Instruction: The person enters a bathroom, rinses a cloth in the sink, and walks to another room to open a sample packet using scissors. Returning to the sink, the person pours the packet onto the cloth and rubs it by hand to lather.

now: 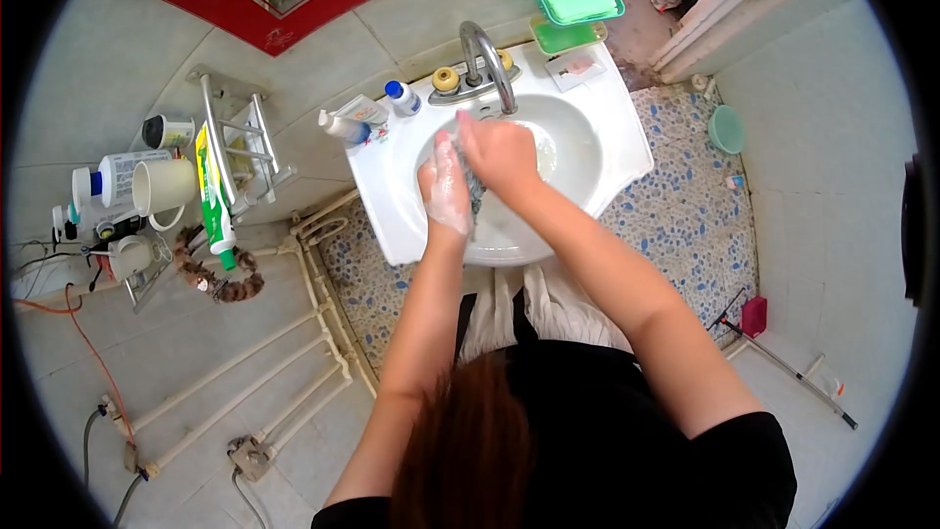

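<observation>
Over the left part of the white sink (pixel 587 142), my two hands are pressed close together. White suds coat my left hand (pixel 447 191), whose fingers are closed and point toward the faucet. My right hand (pixel 504 152) is curled into a fist against it. Between them a strip of wet grey cloth (pixel 477 194) hangs down toward the basin; most of it is hidden by the hands. The curved metal faucet (pixel 487 59) stands just beyond my right hand.
A pump bottle (pixel 343 127) and a blue-capped bottle (pixel 402 98) stand on the sink's left rim. Green soap dishes (pixel 580 0) are at the back right. On the left wall, a metal rack (pixel 235 137) holds a toothpaste tube (pixel 212 196) and a cup (pixel 162 186).
</observation>
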A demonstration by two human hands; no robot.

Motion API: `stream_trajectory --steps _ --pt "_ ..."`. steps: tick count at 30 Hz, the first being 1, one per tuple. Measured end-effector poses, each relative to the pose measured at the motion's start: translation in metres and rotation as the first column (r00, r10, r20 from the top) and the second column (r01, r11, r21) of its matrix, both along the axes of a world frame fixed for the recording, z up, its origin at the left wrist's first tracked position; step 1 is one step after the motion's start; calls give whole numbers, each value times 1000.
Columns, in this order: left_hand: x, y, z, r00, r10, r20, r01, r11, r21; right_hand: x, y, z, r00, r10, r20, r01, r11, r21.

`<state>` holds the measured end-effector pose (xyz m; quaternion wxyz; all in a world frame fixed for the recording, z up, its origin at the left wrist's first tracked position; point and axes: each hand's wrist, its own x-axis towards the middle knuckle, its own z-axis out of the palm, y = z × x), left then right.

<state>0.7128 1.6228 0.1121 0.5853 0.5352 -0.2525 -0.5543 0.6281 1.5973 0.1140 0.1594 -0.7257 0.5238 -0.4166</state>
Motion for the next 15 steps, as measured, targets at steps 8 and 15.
stream_trajectory --steps 8,15 --pt "12 -11 -15 1000 8 19 -8 999 46 5 0 -10 999 42 -11 -41 997 60" --pt "28 -18 -44 978 -67 -196 76 996 41 21 10 2 992 111 59 -116 989 88"
